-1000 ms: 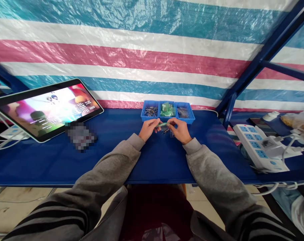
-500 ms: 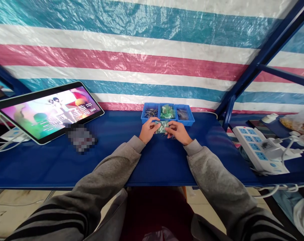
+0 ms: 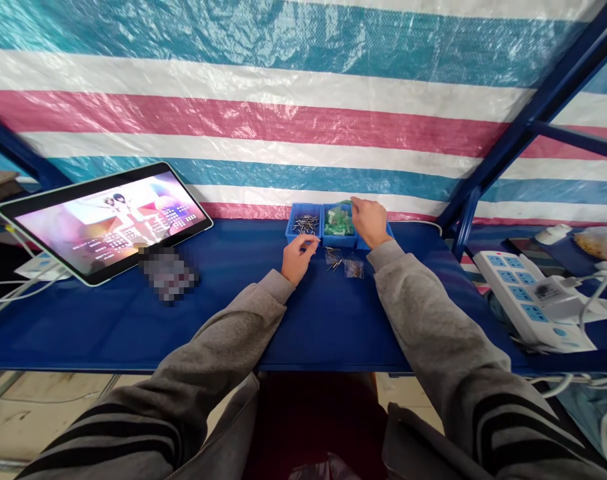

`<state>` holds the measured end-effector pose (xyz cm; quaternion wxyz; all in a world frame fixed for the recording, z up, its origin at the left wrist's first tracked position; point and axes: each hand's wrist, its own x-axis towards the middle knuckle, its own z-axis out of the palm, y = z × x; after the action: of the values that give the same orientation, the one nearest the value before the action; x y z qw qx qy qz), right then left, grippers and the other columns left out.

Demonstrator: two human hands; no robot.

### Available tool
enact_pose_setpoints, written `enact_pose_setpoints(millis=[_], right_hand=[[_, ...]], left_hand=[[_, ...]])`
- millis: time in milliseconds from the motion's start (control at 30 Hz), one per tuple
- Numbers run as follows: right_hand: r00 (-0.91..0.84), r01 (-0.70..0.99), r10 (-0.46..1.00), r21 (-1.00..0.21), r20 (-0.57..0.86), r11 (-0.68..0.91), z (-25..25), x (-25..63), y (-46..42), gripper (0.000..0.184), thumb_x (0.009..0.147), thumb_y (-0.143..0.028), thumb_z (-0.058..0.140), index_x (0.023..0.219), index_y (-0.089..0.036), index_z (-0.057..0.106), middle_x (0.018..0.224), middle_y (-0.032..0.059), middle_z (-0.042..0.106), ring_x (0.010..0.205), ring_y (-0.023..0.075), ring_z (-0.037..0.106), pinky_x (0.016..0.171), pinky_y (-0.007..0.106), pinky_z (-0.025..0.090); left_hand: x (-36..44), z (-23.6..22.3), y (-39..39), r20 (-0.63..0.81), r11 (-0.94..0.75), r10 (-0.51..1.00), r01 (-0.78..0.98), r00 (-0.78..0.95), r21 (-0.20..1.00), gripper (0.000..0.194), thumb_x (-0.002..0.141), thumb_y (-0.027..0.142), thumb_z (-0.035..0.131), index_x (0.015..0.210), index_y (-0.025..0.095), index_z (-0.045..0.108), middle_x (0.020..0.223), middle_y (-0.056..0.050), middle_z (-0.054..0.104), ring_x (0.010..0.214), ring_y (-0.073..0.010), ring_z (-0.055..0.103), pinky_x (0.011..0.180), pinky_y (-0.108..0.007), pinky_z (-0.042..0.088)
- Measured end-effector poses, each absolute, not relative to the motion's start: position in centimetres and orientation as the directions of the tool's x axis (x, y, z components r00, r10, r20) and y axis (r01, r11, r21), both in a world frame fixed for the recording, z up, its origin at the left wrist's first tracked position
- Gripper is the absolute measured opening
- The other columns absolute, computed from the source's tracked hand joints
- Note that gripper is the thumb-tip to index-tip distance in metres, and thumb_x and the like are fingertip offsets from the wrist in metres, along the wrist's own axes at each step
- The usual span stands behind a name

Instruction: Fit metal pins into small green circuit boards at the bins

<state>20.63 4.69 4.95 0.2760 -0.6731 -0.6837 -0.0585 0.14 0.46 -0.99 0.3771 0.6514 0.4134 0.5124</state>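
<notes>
My right hand reaches over the blue parts bins and pinches the edge of a small green-tinted plastic bag above the middle bin. My left hand rests just in front of the left bin, thumb and fingertips curled together, with nothing visible in them. Dark metal screws or pins fill the left blue bin. Green pieces lie in the middle bin; my right hand mostly covers the right bin. On the table between my hands lie a clear bag of small metal parts and some loose thin metal pieces.
A tablet showing a video leans at the left, beside a pixelated object. White power strips with plugs and cables stand at the right. Behind the blue table hangs a striped plastic sheet, with blue metal posts.
Both hands held a small clear bag together in front of the bins. My right hand has moved up and back to the middle bin; the left stays near the front, apart from it.
</notes>
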Motion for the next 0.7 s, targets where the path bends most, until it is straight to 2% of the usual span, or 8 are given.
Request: enact_pose_setpoints(millis=[133,233,333,433,500,600,633,700], right_hand=[[-0.082,0.98,0.949,-0.151,0.304,0.132,4.6,19.4,6.4,0.034,0.091,-0.016,0.04,0.104,-0.012,0.072,0.115,0.0198,0.064,0.111,0.0346,0.055,0.089,0.044,0.045],[-0.094,0.979,0.964,-0.151,0.25,0.135,4.3,19.2,7.2,0.035,0.091,-0.018,0.041,0.106,-0.011,0.071,0.121,0.0208,0.059,0.114,0.0366,0.051,0.093,0.05,0.042],[-0.118,0.977,0.974,-0.153,0.193,0.148,4.5,19.5,7.7,0.037,0.092,-0.019,0.038,0.102,-0.013,0.073,0.117,0.0198,0.061,0.112,0.0366,0.052,0.093,0.053,0.041],[-0.126,0.971,0.971,-0.175,0.205,0.163,5.1,20.0,7.6,0.038,0.091,-0.018,0.038,0.109,-0.016,0.071,0.118,0.0174,0.063,0.111,0.0357,0.052,0.093,0.053,0.041],[-0.075,0.965,0.956,-0.219,0.283,0.141,5.5,20.5,6.9,0.04,0.088,-0.017,0.041,0.12,-0.016,0.066,0.123,0.0165,0.062,0.112,0.0351,0.052,0.093,0.051,0.041],[-0.031,0.948,0.916,-0.278,0.399,0.153,6.1,21.2,4.9,0.037,0.086,-0.017,0.047,0.118,-0.014,0.066,0.114,0.0164,0.066,0.106,0.0324,0.056,0.089,0.045,0.044],[-0.062,0.936,0.913,-0.294,0.403,0.193,6.1,21.4,4.0,0.032,0.086,-0.018,0.049,0.111,-0.014,0.068,0.105,0.015,0.069,0.099,0.03,0.059,0.086,0.041,0.045],[-0.164,0.904,0.938,-0.334,0.306,0.267,5.9,21.9,2.1,0.019,0.082,-0.024,0.06,0.095,-0.017,0.071,0.083,0.0086,0.07,0.081,0.025,0.063,0.076,0.035,0.046]], left_hand=[[0.1,-1.0,0.5,0.352,-0.373,0.924,0.157,0.148,0.914,0.016,0.081,0.031,0.06,0.086,0.017,0.067,0.089,-0.005,0.067,0.066,-0.0121,0.059,0.051,-0.02,0.044],[0.1,-1.1,0.6,0.347,-0.373,0.923,0.164,0.167,0.913,0.015,0.082,0.03,0.06,0.086,0.017,0.067,0.089,-0.004,0.068,0.066,-0.0119,0.06,0.055,-0.022,0.046],[0.1,-1.1,0.6,0.34,-0.368,0.924,0.165,0.174,0.915,0.016,0.082,0.031,0.061,0.086,0.017,0.067,0.087,-0.003,0.068,0.065,-0.0118,0.06,0.058,-0.023,0.047],[0.1,-1.1,0.6,0.342,-0.368,0.924,0.162,0.169,0.916,0.017,0.082,0.033,0.062,0.086,0.017,0.067,0.085,-0.003,0.068,0.064,-0.0121,0.06,0.059,-0.024,0.048],[0.1,-1.0,0.6,0.348,-0.374,0.923,0.166,0.166,0.913,0.017,0.082,0.033,0.062,0.085,0.018,0.067,0.083,-0.003,0.068,0.064,-0.0126,0.06,0.059,-0.024,0.049],[0.0,-1.1,0.5,0.363,-0.393,0.915,0.187,0.177,0.9,0.015,0.082,0.031,0.061,0.085,0.018,0.068,0.082,-0.003,0.068,0.065,-0.0138,0.06,0.06,-0.025,0.05],[0.1,-1.1,0.5,0.367,-0.4,0.912,0.199,0.185,0.895,0.015,0.082,0.03,0.061,0.085,0.018,0.069,0.082,-0.003,0.068,0.066,-0.0143,0.061,0.061,-0.025,0.05],[0.1,-1.2,0.5,0.368,-0.408,0.908,0.224,0.2,0.885,0.014,0.081,0.029,0.06,0.085,0.018,0.069,0.081,-0.003,0.068,0.068,-0.0152,0.061,0.063,-0.026,0.05]])
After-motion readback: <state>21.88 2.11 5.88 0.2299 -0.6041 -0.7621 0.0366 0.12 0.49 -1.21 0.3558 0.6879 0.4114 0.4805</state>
